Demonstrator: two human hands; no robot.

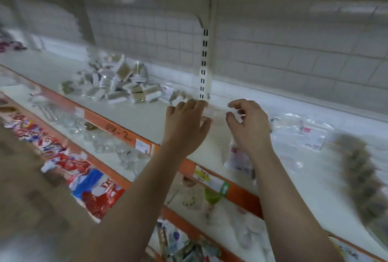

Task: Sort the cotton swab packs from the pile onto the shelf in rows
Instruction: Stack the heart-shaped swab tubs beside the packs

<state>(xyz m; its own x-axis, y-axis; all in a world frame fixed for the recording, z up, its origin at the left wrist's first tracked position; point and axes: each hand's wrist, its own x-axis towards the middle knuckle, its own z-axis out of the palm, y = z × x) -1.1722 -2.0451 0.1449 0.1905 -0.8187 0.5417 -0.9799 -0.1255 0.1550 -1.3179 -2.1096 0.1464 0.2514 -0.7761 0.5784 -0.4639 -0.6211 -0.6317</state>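
A loose pile of cotton swab packs [117, 82] lies on the white shelf [151, 119], left of the slotted upright. Both my hands reach over the shelf just right of the pile. My left hand [186, 124] has its fingers stretched forward, with the fingertips at a small clear pack [208, 112] by the foot of the upright. My right hand [248, 124] hovers beside it with loosely curled fingers and nothing visibly in them. A blurred brown row of packs [361, 175] runs along the shelf at the right. The whole view is motion-blurred.
Clear plastic bags [302, 133] lie on the shelf behind my right hand, and another clear bag [239, 159] lies under my right wrist. The slotted upright [204, 66] stands at the wire back wall. Lower shelves hold glassware [100, 138] and red-blue packets [92, 188].
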